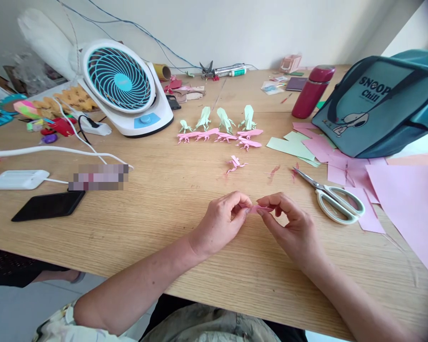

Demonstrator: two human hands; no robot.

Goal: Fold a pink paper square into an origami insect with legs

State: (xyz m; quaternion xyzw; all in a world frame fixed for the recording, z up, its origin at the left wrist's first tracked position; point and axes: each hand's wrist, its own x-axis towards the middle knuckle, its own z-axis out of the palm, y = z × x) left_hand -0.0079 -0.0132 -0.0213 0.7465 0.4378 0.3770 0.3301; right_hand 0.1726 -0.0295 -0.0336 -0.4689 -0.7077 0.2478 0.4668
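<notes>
A narrow folded strip of pink paper [256,208] is pinched between both of my hands, low over the table's front part. My left hand [228,216] grips its left end with thumb and fingertips. At the right end, my right hand [288,223] is closed on it the same way, so the fingers hide part of the paper. Just beyond my hands stands a small pink folded-paper figure [236,163] with thin legs. Farther back are a row of pink folded-paper figures [207,135] and several pale green ones [226,119].
White-handled scissors [337,202] lie right of my hands, beside pink paper sheets [406,204] and green paper pieces [292,146]. A red flask [312,92] and a teal bag [381,104] stand behind. On the left are a fan [123,90], a phone [48,206] and cables.
</notes>
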